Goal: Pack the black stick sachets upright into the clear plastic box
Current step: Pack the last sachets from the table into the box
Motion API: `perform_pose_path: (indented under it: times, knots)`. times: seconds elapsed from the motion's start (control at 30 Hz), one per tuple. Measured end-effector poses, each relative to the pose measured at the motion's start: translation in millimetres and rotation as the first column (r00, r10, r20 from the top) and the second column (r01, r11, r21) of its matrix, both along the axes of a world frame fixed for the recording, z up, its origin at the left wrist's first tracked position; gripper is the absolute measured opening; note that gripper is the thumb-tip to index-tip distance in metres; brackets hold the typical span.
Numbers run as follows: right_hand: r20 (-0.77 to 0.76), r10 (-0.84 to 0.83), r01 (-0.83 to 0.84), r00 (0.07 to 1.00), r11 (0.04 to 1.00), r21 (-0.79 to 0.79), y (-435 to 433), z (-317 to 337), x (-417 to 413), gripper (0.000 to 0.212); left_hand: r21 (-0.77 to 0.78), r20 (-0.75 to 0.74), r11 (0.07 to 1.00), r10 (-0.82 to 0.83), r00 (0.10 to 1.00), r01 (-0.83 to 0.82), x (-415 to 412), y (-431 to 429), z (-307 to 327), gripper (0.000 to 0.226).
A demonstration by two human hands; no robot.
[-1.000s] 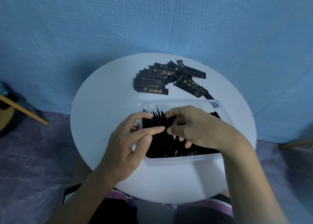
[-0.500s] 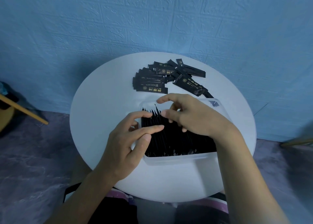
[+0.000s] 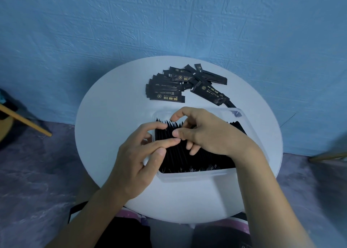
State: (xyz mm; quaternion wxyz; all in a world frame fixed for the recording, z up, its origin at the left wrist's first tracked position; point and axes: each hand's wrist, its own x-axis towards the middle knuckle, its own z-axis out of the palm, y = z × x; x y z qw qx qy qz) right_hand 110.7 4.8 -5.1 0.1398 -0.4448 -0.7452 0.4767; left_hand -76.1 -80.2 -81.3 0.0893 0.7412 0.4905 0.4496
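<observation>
The clear plastic box [image 3: 197, 177] sits in the middle of the round white table [image 3: 105, 135]. It holds a dense row of black stick sachets standing upright [image 3: 195, 161]. My left hand [image 3: 139, 163] reaches in from the left, its straight fingers touching the sachet tops at the box's left end. Over the middle of the row is my right hand [image 3: 210, 133], index finger arched, thumb near my left fingertips, the other fingers dipping between the sachets. No sachet shows pinched in either hand. Several loose sachets [image 3: 167, 93] lie flat in a pile behind the box.
A blue textured wall [image 3: 169, 22] rises right behind the table. Wooden furniture legs stick in at the left [image 3: 24, 121] and right [image 3: 328, 156] over a purple floor. My lap is under the table's near edge.
My right hand, which had moved up toward the box's back edge, has come back down onto the sachet row beside my left fingertips. The left hand has barely moved.
</observation>
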Motion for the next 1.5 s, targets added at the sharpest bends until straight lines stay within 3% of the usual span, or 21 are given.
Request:
perform_pose_path:
  times: [0.17,0.43,0.57,0.73,1.0,1.4,1.5]
  knots:
    - [0.000,-0.062,0.062,0.998,0.996,0.058,-6,-2,2,0.022,-0.005,-0.001,1.000,0.001,1.000,-0.001,0,-1,0,0.038]
    - [-0.004,-0.104,0.104,0.995,0.995,-0.006,-10,2,5,0.012,0.016,-0.028,0.999,-0.033,0.999,0.034,3,-5,2,0.046]
    - [0.122,-0.080,0.078,0.989,0.997,0.016,-16,4,15,0.001,0.010,-0.027,1.000,-0.019,0.999,0.019,4,-4,0,0.050]
    - [0.316,-0.084,0.040,0.945,0.989,0.146,-19,7,14,0.012,0.007,-0.027,1.000,-0.021,0.999,0.021,4,-4,1,0.048]
    - [0.402,-0.077,0.028,0.913,0.992,0.124,-20,11,10,0.010,0.020,-0.026,1.000,-0.004,1.000,0.005,4,-4,-1,0.050]
    - [0.379,-0.013,-0.034,0.925,0.993,0.116,0,12,11,0.010,-0.012,-0.056,0.999,-0.031,0.998,0.030,0,5,1,0.054]
    - [0.327,-0.084,0.021,0.941,0.981,0.194,23,23,23,0.009,-0.013,-0.038,1.000,-0.023,0.999,0.022,-1,8,1,0.054]
